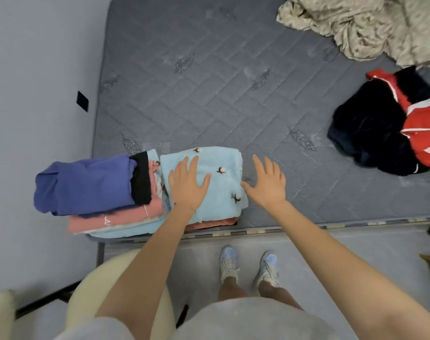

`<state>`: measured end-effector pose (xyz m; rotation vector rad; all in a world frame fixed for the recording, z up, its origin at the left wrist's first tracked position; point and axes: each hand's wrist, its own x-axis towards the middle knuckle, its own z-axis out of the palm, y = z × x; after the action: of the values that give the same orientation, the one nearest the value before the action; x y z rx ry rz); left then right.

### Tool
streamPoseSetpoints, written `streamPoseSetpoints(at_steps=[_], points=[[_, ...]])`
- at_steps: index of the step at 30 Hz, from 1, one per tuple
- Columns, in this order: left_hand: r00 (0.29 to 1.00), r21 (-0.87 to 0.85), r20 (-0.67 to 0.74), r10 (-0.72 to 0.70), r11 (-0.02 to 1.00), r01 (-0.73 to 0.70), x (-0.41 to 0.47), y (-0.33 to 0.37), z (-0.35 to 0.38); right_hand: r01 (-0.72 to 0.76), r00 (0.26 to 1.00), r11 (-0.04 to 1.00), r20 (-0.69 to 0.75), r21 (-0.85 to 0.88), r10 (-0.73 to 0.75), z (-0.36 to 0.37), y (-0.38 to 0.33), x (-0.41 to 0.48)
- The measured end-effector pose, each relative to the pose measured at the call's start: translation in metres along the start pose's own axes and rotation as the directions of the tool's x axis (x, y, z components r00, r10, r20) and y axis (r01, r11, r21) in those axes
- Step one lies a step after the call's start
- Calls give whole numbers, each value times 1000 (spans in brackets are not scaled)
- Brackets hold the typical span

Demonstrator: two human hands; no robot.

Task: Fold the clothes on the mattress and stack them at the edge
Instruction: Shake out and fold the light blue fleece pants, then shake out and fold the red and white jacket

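Left hand (188, 185) is laid flat, fingers spread, on the folded light-blue garment (223, 190); right hand (267, 185) is held open just right of it, nothing gripped. A nearward push could slide the pile (209, 223) off, since it is stacked at the near edge of the mattress (209, 94). The unfolded dark-and-red garment (375, 128) is seen well right of both hands.

Black tag (82, 101) on wall (37, 69); cream stool (86, 295) on floor (331, 246).
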<state>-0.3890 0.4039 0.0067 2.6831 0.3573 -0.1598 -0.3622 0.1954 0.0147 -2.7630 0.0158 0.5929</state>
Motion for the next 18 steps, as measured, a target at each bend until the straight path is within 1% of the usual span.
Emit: streamPoseSetpoints(at_steps=[4,9,11,15,18], points=[[992,142,42,121,982,-126,11,31,-14,-64,998,998,-4,-25,64,-24,30,-5],[981,241,75,177,952,-190,26,97,-19,-104,994,994,-31,-43,103,-65,81,-6],[976,261,101,193,941,-213,28,131,-14,-123,992,992,-33,-39,122,-82,107,-8],[963,275,105,248,923,-268,27,213,10,-133,990,991,-54,-24,131,-119,172,-10],[964,227,96,247,938,-263,23,281,38,-146,987,989,-66,1,146,-145,229,-14]])
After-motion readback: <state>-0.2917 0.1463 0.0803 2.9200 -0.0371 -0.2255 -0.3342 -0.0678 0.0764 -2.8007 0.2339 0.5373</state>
